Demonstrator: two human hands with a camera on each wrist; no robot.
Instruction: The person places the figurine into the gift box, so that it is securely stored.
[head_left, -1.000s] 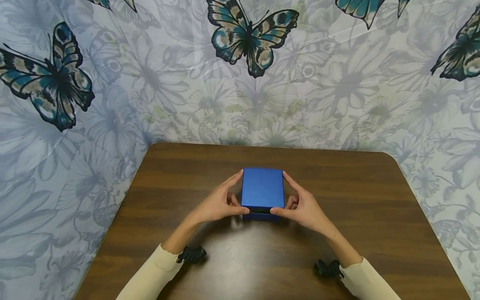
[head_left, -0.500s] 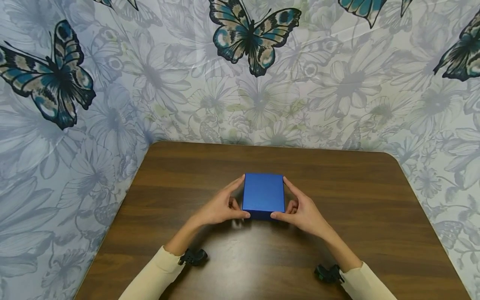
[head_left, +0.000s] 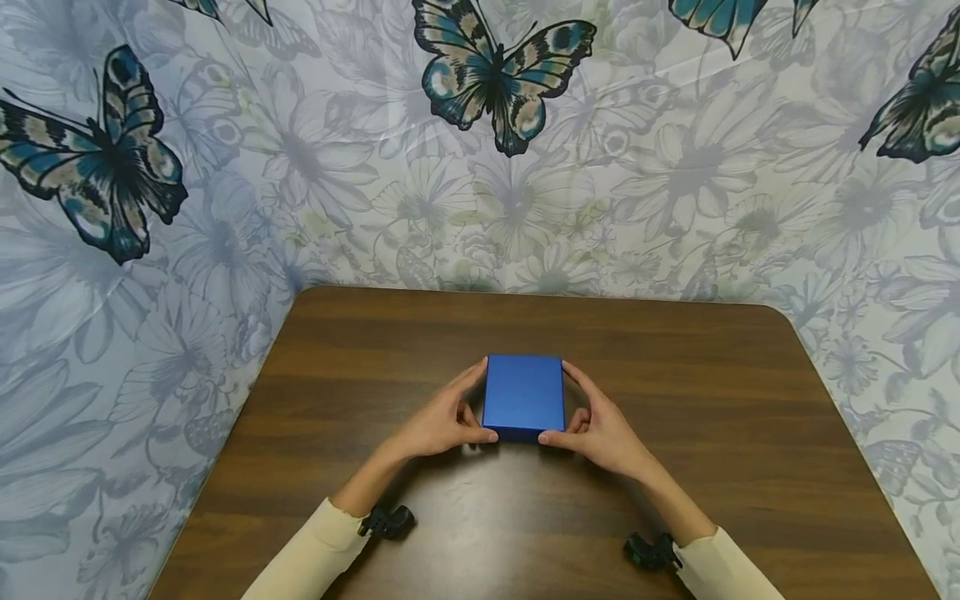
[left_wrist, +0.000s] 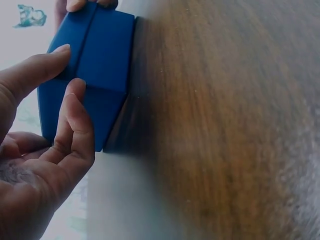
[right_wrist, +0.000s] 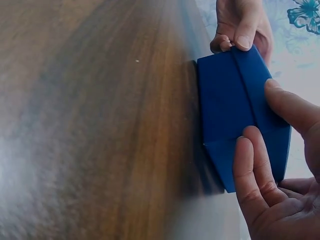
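Observation:
A blue box stands on the wooden table, its lid [head_left: 522,393] down over the base [left_wrist: 111,52]. A thin seam between lid and base shows in both wrist views. My left hand [head_left: 438,423] grips the lid's left side, thumb at the front edge and index finger reaching the back corner. Mirroring it on the right, my right hand [head_left: 603,425] holds the lid with thumb in front and index finger behind. The remaining fingers of each hand are bent in beside the box's side walls. Whatever the box contains is hidden.
The brown wooden table [head_left: 360,367] extends around the box on all sides. Behind it hangs a pale cloth [head_left: 675,183] printed with flowers and butterflies. Dark wrist cameras [head_left: 387,522] sit by the cream sleeves [head_left: 311,554].
Both hands have lowered the lid onto the base. The dark gap seen at the front a second ago has closed, and the hands have come slightly nearer.

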